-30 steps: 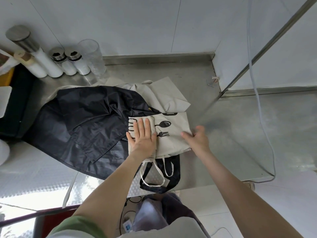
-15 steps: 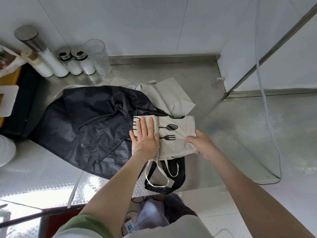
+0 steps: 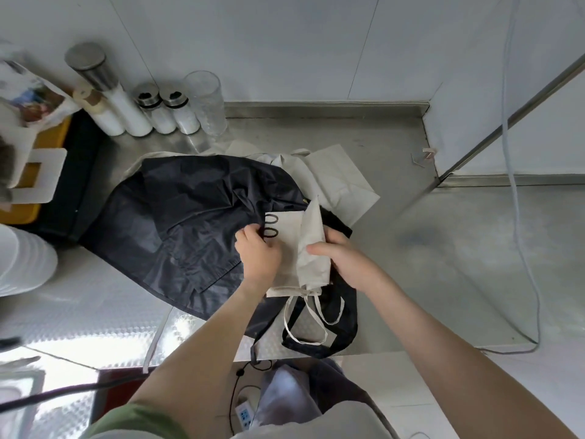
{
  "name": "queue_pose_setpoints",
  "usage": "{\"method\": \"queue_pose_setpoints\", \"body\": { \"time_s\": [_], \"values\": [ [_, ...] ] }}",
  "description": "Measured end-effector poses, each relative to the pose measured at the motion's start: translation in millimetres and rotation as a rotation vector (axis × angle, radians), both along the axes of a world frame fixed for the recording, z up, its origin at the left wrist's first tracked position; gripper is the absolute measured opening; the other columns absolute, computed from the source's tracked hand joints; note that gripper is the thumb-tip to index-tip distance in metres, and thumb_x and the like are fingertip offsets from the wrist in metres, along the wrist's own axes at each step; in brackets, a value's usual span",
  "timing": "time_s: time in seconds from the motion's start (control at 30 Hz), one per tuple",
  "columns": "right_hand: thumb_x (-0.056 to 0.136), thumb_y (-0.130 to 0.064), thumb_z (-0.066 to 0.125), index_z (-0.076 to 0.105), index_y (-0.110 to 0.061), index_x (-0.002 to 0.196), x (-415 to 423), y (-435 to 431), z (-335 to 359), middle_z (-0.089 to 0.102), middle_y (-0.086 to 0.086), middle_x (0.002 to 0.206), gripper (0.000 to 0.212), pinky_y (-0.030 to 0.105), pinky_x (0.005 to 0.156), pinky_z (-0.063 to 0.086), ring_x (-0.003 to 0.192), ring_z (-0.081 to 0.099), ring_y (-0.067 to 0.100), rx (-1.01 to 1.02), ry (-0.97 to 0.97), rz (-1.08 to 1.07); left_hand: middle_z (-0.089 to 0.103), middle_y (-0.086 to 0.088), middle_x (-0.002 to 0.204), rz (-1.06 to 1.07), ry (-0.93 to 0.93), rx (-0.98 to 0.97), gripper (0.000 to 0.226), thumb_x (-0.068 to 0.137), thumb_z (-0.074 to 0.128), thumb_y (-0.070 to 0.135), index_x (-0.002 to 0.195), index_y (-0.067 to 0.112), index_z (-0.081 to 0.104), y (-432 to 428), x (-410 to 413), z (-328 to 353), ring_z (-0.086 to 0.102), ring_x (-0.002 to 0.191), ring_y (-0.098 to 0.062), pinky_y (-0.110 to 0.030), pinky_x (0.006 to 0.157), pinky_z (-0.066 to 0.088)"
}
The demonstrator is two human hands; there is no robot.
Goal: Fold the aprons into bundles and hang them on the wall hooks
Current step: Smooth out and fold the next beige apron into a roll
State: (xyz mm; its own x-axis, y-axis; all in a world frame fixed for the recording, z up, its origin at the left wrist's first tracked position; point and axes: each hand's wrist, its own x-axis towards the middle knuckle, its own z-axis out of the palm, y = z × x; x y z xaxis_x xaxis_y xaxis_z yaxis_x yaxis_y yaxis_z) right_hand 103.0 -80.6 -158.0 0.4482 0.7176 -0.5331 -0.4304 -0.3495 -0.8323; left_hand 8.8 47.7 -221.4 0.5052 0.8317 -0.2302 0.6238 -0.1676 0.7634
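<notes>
Cream apron [image 3: 311, 255]: head view. Partly folded bundle on the steel counter [image 3: 427, 248], resting over the right edge of the black apron [image 3: 190, 223].
Print: two black ovals [image 3: 270, 226] show on the bundle's left part, close to its left edge.
Flap: the right part of the cream cloth is lifted and turned leftward. It stands up off the bundle, tip pointing away from the person.
Left hand [image 3: 258, 258]: at the bundle's left edge, fingers curled and pinching the cloth. The knuckles partly hide the exact grip.
Right hand [image 3: 346, 263]: grips the lifted flap, thumb across its near face, fingers behind it.
Ties [image 3: 304, 315]: cream straps lie in loops on the counter at the bundle's near end.
Black apron, lie: spread out and crumpled, left of the bundle. A black strap [image 3: 349, 324] loops round beside the ties.
Other cream cloth [image 3: 342, 175]: lies flat behind the bundle, partly under the black apron.
Back of counter: tall canister [image 3: 104, 90], two shakers [image 3: 158, 115] and a clear glass [image 3: 205, 103], in a row against the wall.
Far left: yellow bin [image 3: 53, 137].
Right side: white cable [image 3: 519, 185] hangs down the wall and runs onto the counter.
</notes>
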Motion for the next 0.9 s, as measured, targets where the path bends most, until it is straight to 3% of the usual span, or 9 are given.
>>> {"method": "queue_pose_setpoints", "body": {
  "time_s": [0.07,0.13,0.23,0.3,0.47,0.6,0.73,0.8,0.9],
  "values": [
    [0.083,-0.008,0.059,0.06,-0.024,0.119,-6.4,9.9,-5.6,0.069,-0.003,0.111,0.039,0.032,0.095,0.049,0.105,0.065,0.014,-0.029,-0.026,0.05,0.055,-0.006,0.105,0.017,0.092,-0.21,0.026,0.089,0.058,0.018,0.109,0.006,0.047,7.8,-1.0,2.1,0.055,0.105,-0.03,-0.031,0.078,0.04],
    [0.081,-0.016,0.059,0.059,-0.028,0.121,-13.5,20.4,-9.1,0.068,-0.001,0.113,0.042,0.037,0.097,0.049,0.107,0.064,0.016,-0.084,-0.062,0.123,0.065,-0.004,0.107,-0.063,0.183,-0.404,0.046,0.094,0.049,0.05,0.11,0.008,0.058,17.5,1.8,10.7,0.06,0.105,-0.024,-0.032,0.084,0.047],
    [0.079,-0.019,0.059,0.062,-0.029,0.104,-21.5,29.4,-13.5,0.066,0.002,0.106,0.027,0.038,0.097,0.046,0.104,0.062,0.019,-0.151,-0.093,0.231,0.069,-0.013,0.114,-0.06,-0.124,-0.938,0.076,0.089,0.028,0.075,0.111,0.015,0.07,20.9,-0.1,21.0,0.063,0.111,-0.027,-0.043,0.101,0.046],
    [0.071,-0.022,0.056,0.063,-0.027,0.103,-23.3,31.1,-14.9,0.066,0.004,0.108,0.033,0.037,0.1,0.043,0.107,0.06,0.02,-0.167,-0.06,0.269,0.065,-0.015,0.123,-0.133,-0.304,-1.077,0.088,0.081,0.032,0.082,0.124,0.012,0.064,19.0,-4.5,22.0,0.06,0.118,-0.028,-0.044,0.106,0.042],
    [0.057,-0.011,0.044,0.061,-0.022,0.114,-18.0,27.2,-13.8,0.059,0.011,0.12,0.061,0.028,0.104,0.038,0.116,0.053,0.017,-0.128,-0.09,0.333,0.068,-0.014,0.116,-0.146,-0.326,-1.039,0.057,0.094,0.042,0.056,0.123,0.009,0.061,10.7,-8.7,33.1,0.068,0.102,-0.02,-0.029,0.085,0.055],
    [0.084,0.004,0.043,0.061,-0.022,0.11,-12.6,20.5,-16.0,0.06,-0.001,0.107,0.041,0.021,0.091,0.043,0.106,0.055,0.013,-0.169,-0.208,0.158,0.071,-0.01,0.102,-0.038,-0.216,-0.902,0.034,0.1,0.049,0.03,0.118,0.003,0.061,8.9,-5.6,36.5,0.069,0.085,-0.017,-0.025,0.07,0.055],
    [0.08,-0.013,0.07,0.051,-0.02,0.105,-2.1,9.7,-19.4,0.044,-0.011,0.096,0.032,0.029,0.091,0.038,0.1,0.044,0.015,-0.291,-0.727,-0.199,0.071,-0.009,0.107,-0.036,-0.198,-0.99,0.031,0.1,0.048,0.032,0.113,0.008,0.063,11.4,-1.7,52.6,0.068,0.097,-0.023,-0.035,0.085,0.055],
    [0.076,-0.022,0.077,0.051,-0.02,0.119,6.8,6.4,-9.4,0.038,-0.011,0.112,0.05,0.027,0.098,0.03,0.11,0.038,0.014,-0.274,-0.833,-0.175,0.072,-0.009,0.107,-0.129,-0.162,-0.985,0.029,0.1,0.049,0.033,0.107,0.009,0.065,13.4,0.4,63.2,0.068,0.098,-0.023,-0.036,0.09,0.053],
    [0.079,-0.02,0.075,0.06,-0.029,0.1,22.2,6.3,13.2,0.036,-0.009,0.122,0.027,0.022,0.101,0.023,0.122,0.033,0.011,-0.176,-0.849,-0.114,0.073,-0.008,0.103,-0.267,-0.109,-0.944,0.031,0.099,0.052,0.035,0.104,0.009,0.067,12.8,3.9,79.2,0.07,0.095,-0.022,-0.036,0.091,0.053]
  ]
}}
